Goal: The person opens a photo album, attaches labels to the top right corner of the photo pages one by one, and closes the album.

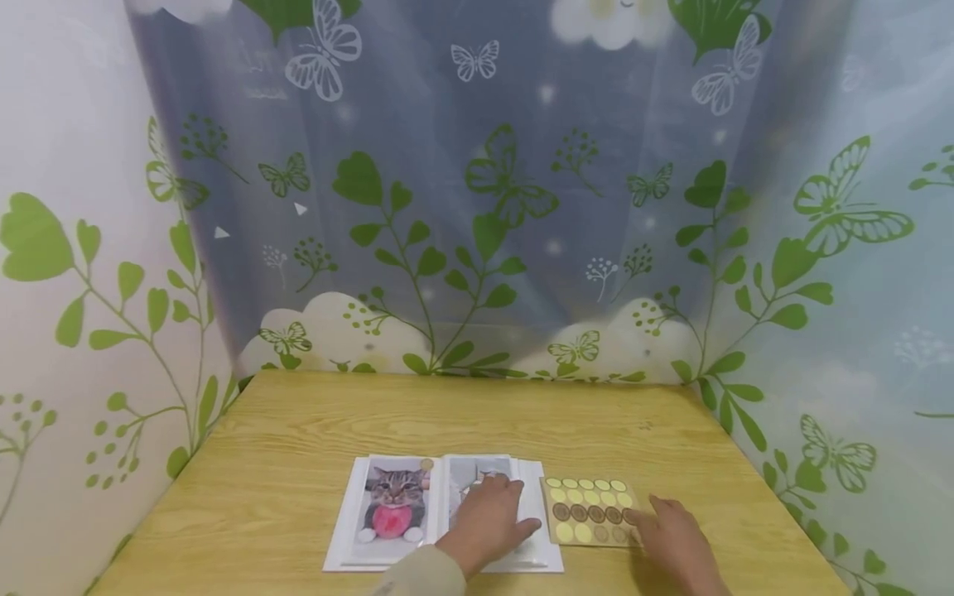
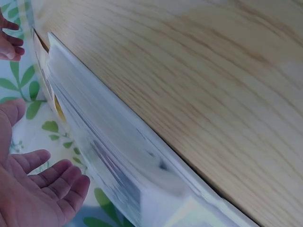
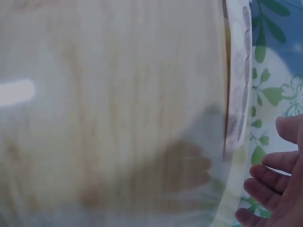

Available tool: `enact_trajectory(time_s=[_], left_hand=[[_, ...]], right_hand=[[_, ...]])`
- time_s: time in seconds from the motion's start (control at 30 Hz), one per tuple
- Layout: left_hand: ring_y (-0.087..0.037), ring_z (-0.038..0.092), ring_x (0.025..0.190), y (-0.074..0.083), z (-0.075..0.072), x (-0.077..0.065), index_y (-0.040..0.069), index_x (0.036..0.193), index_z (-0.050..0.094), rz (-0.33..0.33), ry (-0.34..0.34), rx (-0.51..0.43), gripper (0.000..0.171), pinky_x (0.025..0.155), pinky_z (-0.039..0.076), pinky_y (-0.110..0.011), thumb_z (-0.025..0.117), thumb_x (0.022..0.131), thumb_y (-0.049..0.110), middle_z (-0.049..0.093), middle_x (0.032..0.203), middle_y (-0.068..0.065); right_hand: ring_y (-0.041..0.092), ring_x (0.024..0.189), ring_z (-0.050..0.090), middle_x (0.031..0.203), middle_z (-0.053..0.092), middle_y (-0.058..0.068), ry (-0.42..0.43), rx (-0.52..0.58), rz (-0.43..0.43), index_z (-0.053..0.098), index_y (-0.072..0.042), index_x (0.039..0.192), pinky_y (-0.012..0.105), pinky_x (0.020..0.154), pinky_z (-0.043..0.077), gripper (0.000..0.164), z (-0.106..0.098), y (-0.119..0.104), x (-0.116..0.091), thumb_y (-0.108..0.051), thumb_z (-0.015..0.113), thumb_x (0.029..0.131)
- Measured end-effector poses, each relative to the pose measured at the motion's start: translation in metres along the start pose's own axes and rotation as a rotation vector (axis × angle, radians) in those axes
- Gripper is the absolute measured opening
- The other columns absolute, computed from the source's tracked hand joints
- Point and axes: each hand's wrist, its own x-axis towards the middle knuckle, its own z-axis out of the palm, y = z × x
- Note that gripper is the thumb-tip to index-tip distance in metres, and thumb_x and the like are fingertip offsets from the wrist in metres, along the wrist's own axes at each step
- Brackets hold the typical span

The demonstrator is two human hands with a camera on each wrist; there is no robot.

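Observation:
An open photo album (image 1: 343, 538) lies on the table with a cat picture (image 1: 395, 502) on its left page. At that page's top right corner sits a small round sticker (image 1: 427, 465). My left hand (image 1: 488, 523) is over the right page and hides much of its picture. In the left wrist view the left hand's fingers (image 2: 59, 184) are loosely bent, with nothing in them. Right of the album is a sheet of round yellow and brown stickers (image 1: 589, 497). My right hand (image 1: 676, 542) is at its right edge; its fingers (image 3: 267, 189) hold nothing visible.
The wooden table (image 1: 477, 414) carries the album and sheet near its front. Behind it and on both sides hang curtains (image 1: 462, 273) printed with leaves and butterflies.

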Motion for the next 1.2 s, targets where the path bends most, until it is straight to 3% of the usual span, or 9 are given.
enact_trajectory(time_s=[0.17,0.5,0.77,1.0,1.2], left_hand=[[-0.026,0.06,0.089,0.01,0.008,0.005,0.004,0.106,0.069,-0.009,0.036,-0.032,0.049,0.076,0.053,-0.04,0.072,0.085,0.048,0.063,0.093,-0.01],[-0.025,0.057,0.081,0.027,0.024,0.015,0.004,0.094,0.069,-0.109,0.043,-0.094,0.043,0.069,0.051,-0.041,0.074,0.084,0.046,0.059,0.084,-0.009],[-0.024,0.055,0.084,0.039,0.034,0.02,0.004,0.087,0.069,-0.16,0.063,0.049,0.045,0.069,0.049,-0.039,0.074,0.081,0.049,0.057,0.082,-0.008],[-0.023,0.055,0.091,0.043,0.043,0.019,0.01,0.095,0.074,-0.133,0.004,0.241,0.051,0.072,0.048,-0.039,0.065,0.086,0.059,0.058,0.092,-0.01],[-0.023,0.053,0.09,0.043,0.045,0.018,0.01,0.093,0.074,-0.109,0.008,0.251,0.049,0.071,0.047,-0.038,0.064,0.087,0.058,0.057,0.091,-0.009]], right_hand=[[0.06,0.119,0.045,0.127,0.049,0.043,-0.007,-0.046,-0.001,0.048,0.023,0.127,0.067,0.098,0.039,0.059,0.001,0.01,-0.001,-0.031,0.048,0.103],[0.06,0.114,0.048,0.122,0.051,0.043,0.05,-0.036,-0.023,0.053,0.021,0.123,0.067,0.096,0.04,0.053,0.007,0.012,-0.002,-0.027,0.053,0.101],[0.061,0.116,0.046,0.127,0.049,0.042,0.044,-0.084,0.0,0.055,0.018,0.123,0.07,0.092,0.042,0.056,0.009,0.011,-0.003,-0.033,0.052,0.102],[0.06,0.114,0.048,0.124,0.051,0.041,0.023,-0.139,-0.026,0.062,0.011,0.117,0.071,0.09,0.042,0.04,0.014,0.013,-0.005,-0.023,0.054,0.097],[0.059,0.117,0.046,0.129,0.049,0.04,0.021,-0.156,0.021,0.062,0.009,0.122,0.073,0.09,0.039,0.043,0.02,0.015,-0.005,-0.025,0.053,0.097]])
